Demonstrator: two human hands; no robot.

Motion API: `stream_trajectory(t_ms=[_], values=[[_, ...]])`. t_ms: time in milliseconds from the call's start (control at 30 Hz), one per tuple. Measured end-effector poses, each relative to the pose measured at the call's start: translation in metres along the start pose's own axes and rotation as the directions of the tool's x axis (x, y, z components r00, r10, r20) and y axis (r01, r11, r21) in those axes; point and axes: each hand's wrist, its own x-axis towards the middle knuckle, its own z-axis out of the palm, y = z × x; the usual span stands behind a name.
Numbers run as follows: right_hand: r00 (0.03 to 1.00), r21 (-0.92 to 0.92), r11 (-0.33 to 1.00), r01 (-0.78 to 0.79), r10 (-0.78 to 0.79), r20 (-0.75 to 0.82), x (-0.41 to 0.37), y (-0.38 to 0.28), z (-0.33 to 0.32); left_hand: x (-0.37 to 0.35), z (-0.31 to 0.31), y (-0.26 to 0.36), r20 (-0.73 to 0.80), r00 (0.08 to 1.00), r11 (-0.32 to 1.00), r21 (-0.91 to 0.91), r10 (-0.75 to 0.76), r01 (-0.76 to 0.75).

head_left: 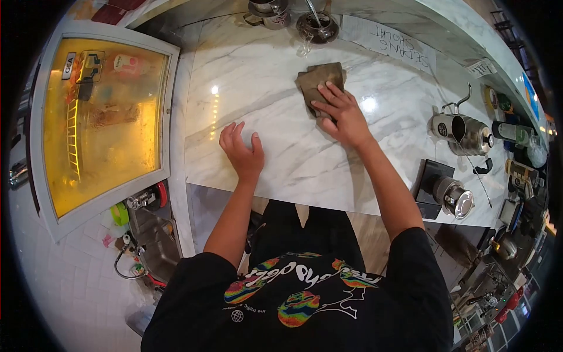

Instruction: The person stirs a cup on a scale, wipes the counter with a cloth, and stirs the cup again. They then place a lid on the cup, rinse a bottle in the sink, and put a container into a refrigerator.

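Note:
A folded brown cloth (pixel 319 76) lies on the white marble-look counter (pixel 264 88). My right hand (pixel 342 114) presses down on its near side, fingers spread and flat, with the palm partly beyond the cloth. To the left, my left hand (pixel 242 151) is held at the counter's near part, its fingers slightly curled and apart, holding nothing. Just behind the cloth stands a glass jar (pixel 317 29) with dark contents and a spoon in it.
A metal cup (pixel 268 16) stands at the back. On the right are a steel gooseneck kettle (pixel 463 132) and a small metal pot (pixel 454 198) beside a black scale-like base (pixel 433 179). A yellow-lit glass door (pixel 108 123) borders the left side. Handwritten paper (pixel 387 44) lies along the back.

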Motion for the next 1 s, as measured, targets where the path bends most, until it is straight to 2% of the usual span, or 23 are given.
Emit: stream_trajectory(t_ms=[233, 433, 467, 533, 567, 600, 667, 733, 800, 867, 933, 1000], values=[[0.996, 0.069, 0.995, -0.067, 0.062, 0.068, -0.069, -0.060, 0.012, -0.004, -0.008, 0.006, 0.039, 0.999, 0.990, 0.141, -0.013, 0.007], [0.977, 0.188, 0.964, -0.188, 0.164, 0.135, -0.143, -0.126, 0.009, -0.006, -0.007, 0.003, 0.052, 0.998, 0.991, 0.135, -0.026, 0.018], [0.965, 0.374, 0.890, -0.260, 0.228, 0.129, -0.152, -0.129, 0.008, -0.006, -0.007, 0.002, 0.049, 0.999, 0.992, 0.128, -0.020, 0.014], [0.928, 0.694, 0.631, -0.347, 0.340, 0.154, -0.175, -0.125, 0.008, -0.008, -0.006, 0.002, 0.036, 0.999, 0.993, 0.116, -0.019, 0.014], [0.853, 0.852, 0.306, -0.425, 0.451, 0.263, -0.189, -0.126, 0.007, -0.009, -0.006, 0.000, 0.033, 0.999, 0.993, 0.120, -0.017, 0.013], [0.774, 0.939, 0.054, -0.340, 0.583, 0.247, -0.201, -0.129, 0.004, -0.008, -0.007, 0.000, 0.035, 0.999, 0.992, 0.122, -0.014, 0.010], [0.541, 0.929, -0.370, 0.005, 0.782, 0.308, -0.219, -0.132, -0.003, -0.007, -0.006, 0.002, 0.031, 0.999, 0.993, 0.119, -0.007, 0.004], [0.448, 0.937, -0.300, 0.177, 0.873, 0.195, -0.215, -0.119, -0.030, -0.008, -0.006, 0.002, 0.020, 1.000, 0.993, 0.114, -0.004, 0.002], [0.498, 0.989, -0.019, 0.144, 0.865, -0.056, -0.206, -0.095, -0.051, -0.009, -0.006, 0.000, 0.021, 1.000, 0.993, 0.120, 0.006, -0.009], [0.496, 0.975, 0.223, 0.020, 0.844, -0.204, -0.196, -0.053, -0.055, -0.009, -0.005, 0.001, 0.021, 1.000, 0.993, 0.116, 0.011, -0.014], [0.665, 0.786, 0.573, -0.232, 0.683, -0.301, -0.158, -0.031, -0.064, -0.010, -0.007, 0.001, 0.023, 1.000, 0.994, 0.112, 0.006, -0.008], [0.827, 0.420, 0.836, -0.352, 0.488, -0.278, -0.127, -0.023, -0.074, -0.010, -0.008, 0.001, 0.026, 1.000, 0.994, 0.112, 0.005, -0.008]])
